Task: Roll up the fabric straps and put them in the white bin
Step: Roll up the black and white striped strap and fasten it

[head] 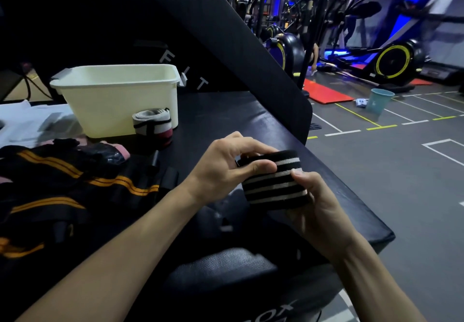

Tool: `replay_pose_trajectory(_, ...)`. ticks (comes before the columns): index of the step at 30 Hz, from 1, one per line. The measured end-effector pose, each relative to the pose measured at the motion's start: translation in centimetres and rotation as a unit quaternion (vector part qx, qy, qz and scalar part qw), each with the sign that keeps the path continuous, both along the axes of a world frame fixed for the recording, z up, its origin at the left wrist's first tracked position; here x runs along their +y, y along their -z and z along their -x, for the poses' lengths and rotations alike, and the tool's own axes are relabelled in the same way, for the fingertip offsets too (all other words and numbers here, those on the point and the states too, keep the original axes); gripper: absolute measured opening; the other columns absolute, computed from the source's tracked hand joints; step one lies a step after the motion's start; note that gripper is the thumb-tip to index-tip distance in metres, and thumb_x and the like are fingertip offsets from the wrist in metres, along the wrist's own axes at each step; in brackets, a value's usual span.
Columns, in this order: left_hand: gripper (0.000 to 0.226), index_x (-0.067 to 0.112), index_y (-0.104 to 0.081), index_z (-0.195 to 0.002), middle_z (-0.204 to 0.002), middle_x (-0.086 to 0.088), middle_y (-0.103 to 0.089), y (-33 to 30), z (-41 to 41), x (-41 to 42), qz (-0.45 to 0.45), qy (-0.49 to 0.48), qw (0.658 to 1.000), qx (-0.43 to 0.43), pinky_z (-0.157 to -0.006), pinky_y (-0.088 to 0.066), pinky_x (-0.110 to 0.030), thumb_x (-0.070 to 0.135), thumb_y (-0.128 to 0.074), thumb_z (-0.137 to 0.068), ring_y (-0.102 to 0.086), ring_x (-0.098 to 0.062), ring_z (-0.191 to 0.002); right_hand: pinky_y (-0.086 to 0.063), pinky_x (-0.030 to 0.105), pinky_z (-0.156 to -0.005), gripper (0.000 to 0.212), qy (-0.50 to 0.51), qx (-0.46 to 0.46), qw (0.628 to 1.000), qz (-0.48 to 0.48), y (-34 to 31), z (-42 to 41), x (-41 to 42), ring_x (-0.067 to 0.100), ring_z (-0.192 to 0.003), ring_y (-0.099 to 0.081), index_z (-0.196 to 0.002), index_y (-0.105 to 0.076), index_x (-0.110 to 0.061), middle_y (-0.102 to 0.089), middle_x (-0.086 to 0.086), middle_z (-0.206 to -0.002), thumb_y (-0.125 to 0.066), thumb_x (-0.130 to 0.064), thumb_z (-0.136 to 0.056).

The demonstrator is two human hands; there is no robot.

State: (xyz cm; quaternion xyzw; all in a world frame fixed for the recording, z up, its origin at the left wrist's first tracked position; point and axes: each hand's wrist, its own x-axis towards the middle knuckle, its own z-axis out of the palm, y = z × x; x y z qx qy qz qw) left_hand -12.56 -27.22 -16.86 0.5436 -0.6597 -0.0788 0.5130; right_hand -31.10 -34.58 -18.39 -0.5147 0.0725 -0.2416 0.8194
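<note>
Both our forearms reached in from the bottom of the view to a rolled black strap with white stripes [273, 183], held above the right edge of the black padded bench [251, 110]. Our left hand [226, 168] pinched the upper left side of the roll, thumb laid across its face and fingers curled over the top. Our right hand [319, 208] cupped it from below and from the right, thumb pressed on the striped face.

Going left to right along the bench: a heap of black straps with orange stripes [62, 191] lay at the left edge, not rolled. Beyond it, toward the far left corner, stood the white bin [115, 95]; we could not see what it held. A rolled grey, white and red strap [153, 125] stood on the bench, touching the bin's front right corner. Off the bench to the right, a teal bucket [379, 100] sat on the gym floor.
</note>
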Motion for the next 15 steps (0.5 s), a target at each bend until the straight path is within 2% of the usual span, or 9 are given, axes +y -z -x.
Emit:
replay_pose_trajectory(3,0.025,0.021,-0.079,-0.112,-0.087,0.006,-0.074,0.2,0.0,-0.1,0.018,-0.01,1.0,-0.01,-0.08,-0.042,-0.018,0.031,-0.076,-0.088,-0.051,-0.009,-0.085,-0.058,0.037,-0.086,0.04,0.036,-0.007,0.999,-0.006,-0.1,-0.2,0.3,0.018,-0.097,-0.071,-0.099,-0.082,-0.021,-0.075,0.006,-0.104,-0.042,-0.022,-0.092)
replay_pose_trajectory(6,0.027,0.022,-0.08,-0.113,-0.081,0.007,-0.071,0.3,0.2,-0.3,0.044,-0.039,0.998,-0.019,-0.077,-0.045,-0.022,0.034,-0.075,-0.09,-0.05,-0.014,-0.081,-0.054,0.047,-0.087,0.034,0.079,-0.01,0.997,-0.016,0.4,-0.7,0.2,0.029,-0.101,-0.065,-0.118,-0.07,-0.007,-0.067,0.018,-0.111,-0.053,-0.023,-0.094)
replay_pose_trajectory(9,0.037,0.025,-0.073,-0.126,-0.085,0.008,-0.066,0.3,0.3,-0.4,0.035,-0.043,0.996,-0.065,-0.081,-0.043,-0.018,0.037,-0.073,-0.09,-0.05,-0.017,-0.086,-0.056,0.042,-0.082,0.034,0.097,-0.011,0.994,-0.055,0.5,-0.8,0.0,0.027,-0.097,-0.067,-0.112,-0.072,-0.007,-0.068,0.02,-0.111,-0.056,-0.029,-0.092)
replay_pose_trajectory(11,0.049,0.022,-0.065,-0.137,-0.092,0.013,-0.061,0.3,0.2,-0.5,0.001,-0.023,0.995,-0.094,-0.086,-0.04,-0.014,0.039,-0.072,-0.09,-0.049,-0.011,-0.092,-0.054,0.042,-0.087,0.04,0.11,-0.007,0.992,-0.065,0.5,-0.8,-0.1,0.029,-0.1,-0.066,-0.112,-0.075,-0.008,-0.069,0.022,-0.114,-0.052,-0.034,-0.091)
replay_pose_trajectory(13,0.05,0.02,-0.063,-0.139,-0.095,0.013,-0.059,0.3,0.1,-0.4,-0.015,-0.006,0.997,-0.074,-0.085,-0.041,-0.015,0.035,-0.071,-0.092,-0.053,-0.008,-0.094,-0.048,0.049,-0.092,0.045,0.133,-0.001,0.99,-0.054,0.7,-0.9,-0.3,0.035,-0.106,-0.062,-0.119,-0.071,-0.006,-0.067,0.025,-0.118,-0.052,-0.036,-0.092)
replay_pose_trajectory(15,0.045,0.016,-0.065,-0.137,-0.095,0.004,-0.062,0.2,0.2,-0.3,-0.011,0.008,0.999,-0.039,-0.081,-0.045,-0.018,0.028,-0.071,-0.095,-0.059,-0.011,-0.09,-0.048,0.049,-0.091,0.044,0.138,-0.002,0.989,-0.053,0.7,-1.0,-0.3,0.033,-0.103,-0.064,-0.117,-0.073,-0.007,-0.067,0.024,-0.115,-0.052,-0.036,-0.091)
